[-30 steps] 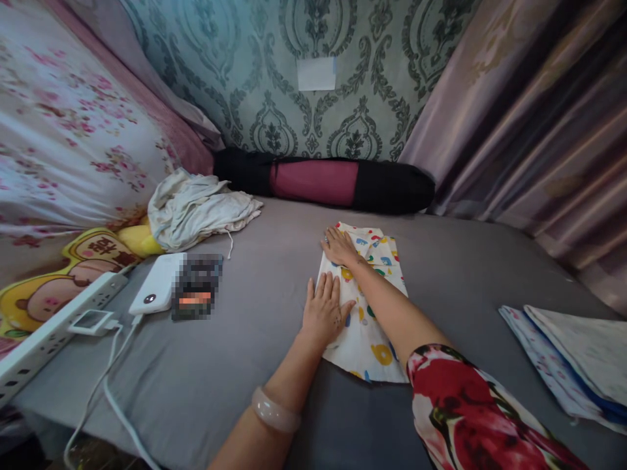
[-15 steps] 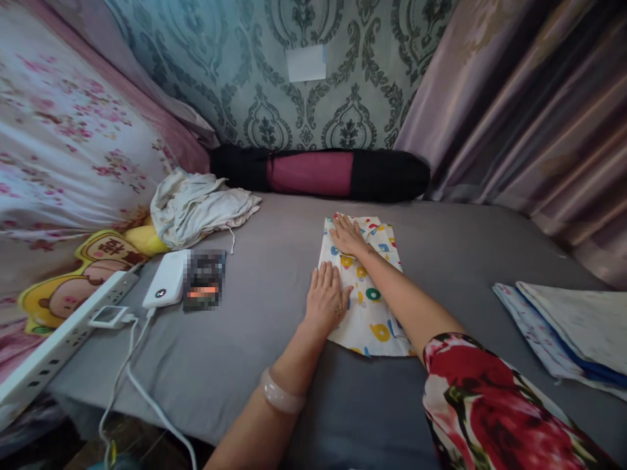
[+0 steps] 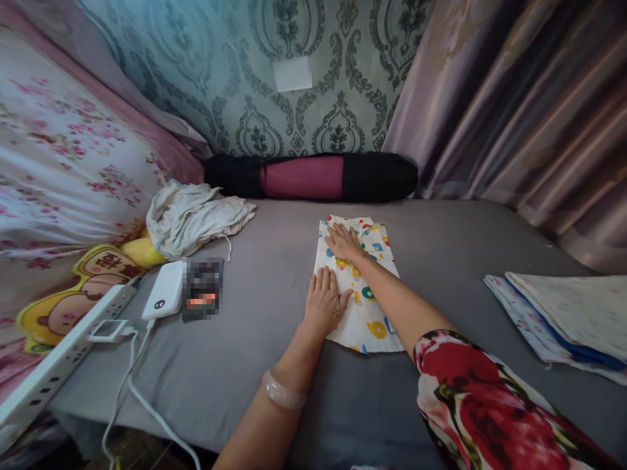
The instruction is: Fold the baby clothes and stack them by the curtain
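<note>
A folded white cloth garment (image 3: 362,313) with colourful printed figures lies flat on the grey sheet. My left hand (image 3: 326,301) rests palm down along its left edge, fingers stretched out and pointing away from me. Farther up, my right hand (image 3: 344,243) lies flat on the upper left part of the fabric, its fingers slightly spread. Neither hand grasps anything. The right forearm crosses over the garment's right side and covers part of it.
A stack of folded cloths (image 3: 563,313) lies at the right. At left are a crumpled pale cloth (image 3: 196,215), a white power bank (image 3: 165,290), a power strip (image 3: 63,356) with cables and a yellow cushion (image 3: 59,307). A long black-and-maroon bag (image 3: 301,177) lies along the wall.
The view has shifted slightly. My right hand has slid a little toward me over the cloth, which looks flatter near its top. My left hand stays at the left edge.
</note>
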### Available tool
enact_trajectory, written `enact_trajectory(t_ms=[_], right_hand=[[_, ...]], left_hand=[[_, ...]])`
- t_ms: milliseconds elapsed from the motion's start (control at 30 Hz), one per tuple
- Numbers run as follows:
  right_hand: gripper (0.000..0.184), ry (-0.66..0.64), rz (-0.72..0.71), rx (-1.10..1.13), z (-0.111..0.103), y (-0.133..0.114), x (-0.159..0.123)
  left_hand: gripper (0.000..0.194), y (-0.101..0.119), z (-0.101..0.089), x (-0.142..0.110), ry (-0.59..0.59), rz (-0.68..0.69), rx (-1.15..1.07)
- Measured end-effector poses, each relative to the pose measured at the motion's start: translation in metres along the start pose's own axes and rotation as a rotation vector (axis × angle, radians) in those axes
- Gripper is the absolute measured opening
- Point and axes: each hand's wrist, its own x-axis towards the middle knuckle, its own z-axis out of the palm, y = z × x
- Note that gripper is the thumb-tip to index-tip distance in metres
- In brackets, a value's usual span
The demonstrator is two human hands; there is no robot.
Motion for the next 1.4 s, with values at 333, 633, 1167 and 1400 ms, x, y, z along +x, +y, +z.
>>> enact_trajectory(t_ms=[333,633,1167,1400], right_hand=[[0.034,0.242,0.359,0.1,-0.033,0.043,0.012],[0.032,0.157,0.464,0.057,-0.028,0.051,0.007],[0.012,0.381,0.103,0.362,-0.005,0.003,-0.003],[0.01,0.249,0.008,0.279,-0.002,-0.013,-0.01]], left_hand=[[0.058,-0.002,-0.01,0.001,0.045,-0.001,-0.092],[0.053,-0.004,-0.014,-0.001,0.012,0.01,-0.108],[0.047,-0.006,-0.017,-0.001,0.004,0.0,-0.109],[0.045,-0.01,-0.017,-0.001,0.02,-0.009,-0.13]])
